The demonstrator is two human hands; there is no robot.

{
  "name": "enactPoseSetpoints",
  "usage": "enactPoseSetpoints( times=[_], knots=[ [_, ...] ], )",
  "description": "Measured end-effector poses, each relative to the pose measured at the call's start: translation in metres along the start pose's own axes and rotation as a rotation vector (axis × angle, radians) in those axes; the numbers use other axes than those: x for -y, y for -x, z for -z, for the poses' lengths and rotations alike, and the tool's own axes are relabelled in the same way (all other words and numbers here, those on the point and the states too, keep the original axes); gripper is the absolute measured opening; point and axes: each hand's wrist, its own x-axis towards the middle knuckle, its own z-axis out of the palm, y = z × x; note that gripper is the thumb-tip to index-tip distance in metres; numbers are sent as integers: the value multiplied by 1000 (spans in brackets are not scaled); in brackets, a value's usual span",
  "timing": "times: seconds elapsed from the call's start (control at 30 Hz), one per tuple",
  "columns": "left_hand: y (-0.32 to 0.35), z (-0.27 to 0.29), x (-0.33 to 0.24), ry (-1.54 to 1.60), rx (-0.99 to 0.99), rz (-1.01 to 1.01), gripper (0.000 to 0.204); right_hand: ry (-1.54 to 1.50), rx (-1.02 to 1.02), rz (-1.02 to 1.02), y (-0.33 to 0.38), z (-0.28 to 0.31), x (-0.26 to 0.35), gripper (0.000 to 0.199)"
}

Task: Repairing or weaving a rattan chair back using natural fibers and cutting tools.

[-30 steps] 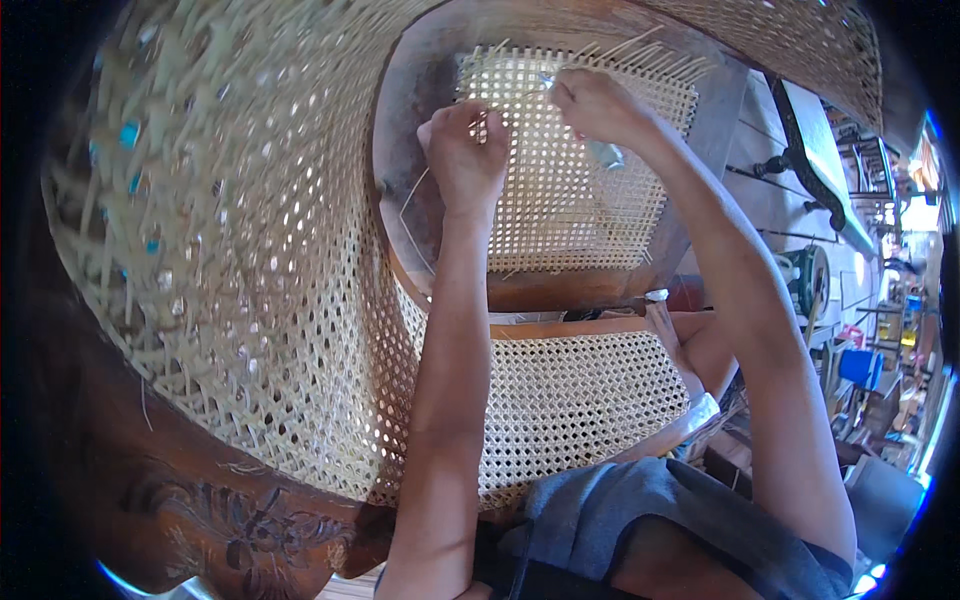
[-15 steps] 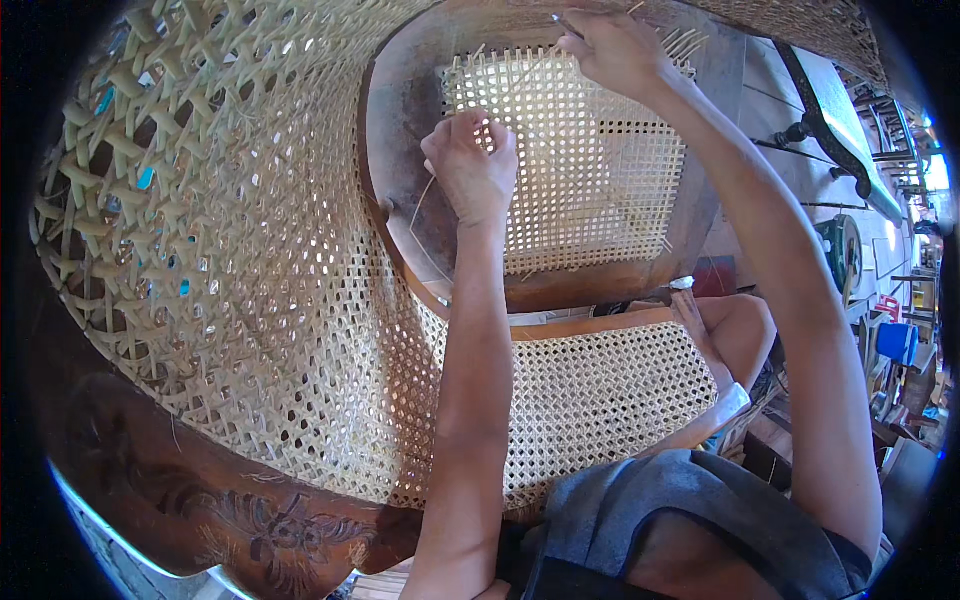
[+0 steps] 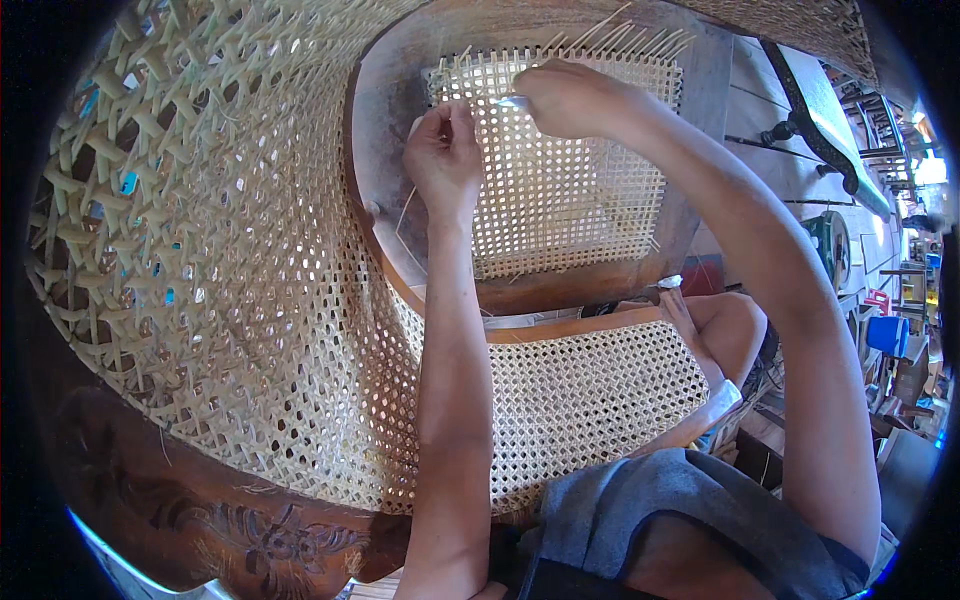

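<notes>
A square cane panel (image 3: 570,190) in open weave sits in a wooden frame (image 3: 385,130). My left hand (image 3: 445,155) is over the panel's left edge, near the upper corner, thumb and fingers pinched together. A thin cane strand (image 3: 403,215) runs down from it along the frame and appears held in the fingers. My right hand (image 3: 575,100) is closed above the upper part of the panel. From it a small tool with a shiny pale tip (image 3: 510,101) points left toward my left hand; its handle is hidden in the fist.
Loose cane ends (image 3: 630,42) stick out along the panel's top edge. A large woven cane surface (image 3: 220,250) curves up on the left, above a carved wooden rail (image 3: 270,535). More woven cane (image 3: 590,400) lies nearer me. A blue container (image 3: 886,336) stands far right.
My right hand has come down and left from the panel's top edge, bringing the tool tip close to my left hand. My left hand has shifted slightly left.
</notes>
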Motion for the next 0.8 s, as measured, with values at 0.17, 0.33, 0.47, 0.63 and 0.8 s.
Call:
enactPoseSetpoints(
  times=[0.17, 0.33, 0.47, 0.63, 0.8],
  knots=[
    [3, 1, 10, -150, 0, -25, 15, 182, -57, -26, -4, -1, 21, 15],
    [-2, -2, 15, 56, -26, 74, 15, 155, -62, -53, -17, 2, 34, 15],
    [-6, -2, 10, -102, -10, 9, 16, 88, -191, 30, -24, 0, 21, 15],
    [-15, 7, 2, -364, 131, 40, 17, -119, 178, -150, -43, 23, 17, 17],
    [-13, -6, -3, -515, 107, -91, 16, -258, 181, -136, -49, 28, 6, 14]
  ],
)
